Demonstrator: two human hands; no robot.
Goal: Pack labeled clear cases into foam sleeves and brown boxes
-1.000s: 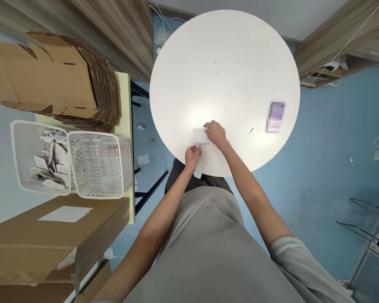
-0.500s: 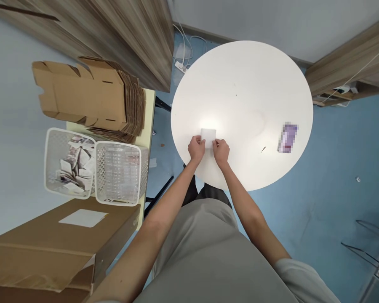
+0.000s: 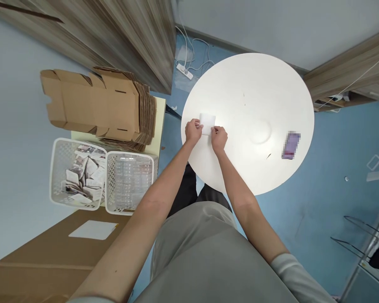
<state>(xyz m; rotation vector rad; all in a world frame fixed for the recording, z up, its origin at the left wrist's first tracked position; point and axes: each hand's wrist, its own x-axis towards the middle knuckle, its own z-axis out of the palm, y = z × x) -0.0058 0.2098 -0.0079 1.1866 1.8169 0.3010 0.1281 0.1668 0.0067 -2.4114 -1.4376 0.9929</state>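
Note:
A small white square (image 3: 207, 123), flat and plain like a folded paper, is between my hands over the near left part of the round white table (image 3: 233, 164). My left hand (image 3: 193, 131) pinches its left edge, thumb and fingers together. At the lower right corner, my right hand (image 3: 219, 138) grips it in the same way. Whether the square lies on the tabletop or is slightly raised, I cannot tell.
A blurred purple thing (image 3: 291, 145) lies at the table's right. On a side table to the left are stacked flat cardboard boxes (image 3: 94, 103), a basket (image 3: 52, 181) of folded papers and another basket (image 3: 106, 185) of clear plastic cases. A large carton (image 3: 50, 252) stands nearer.
Both hands have shifted away from me and to the left across the table, carrying the white square along. The camera view has also shifted a little.

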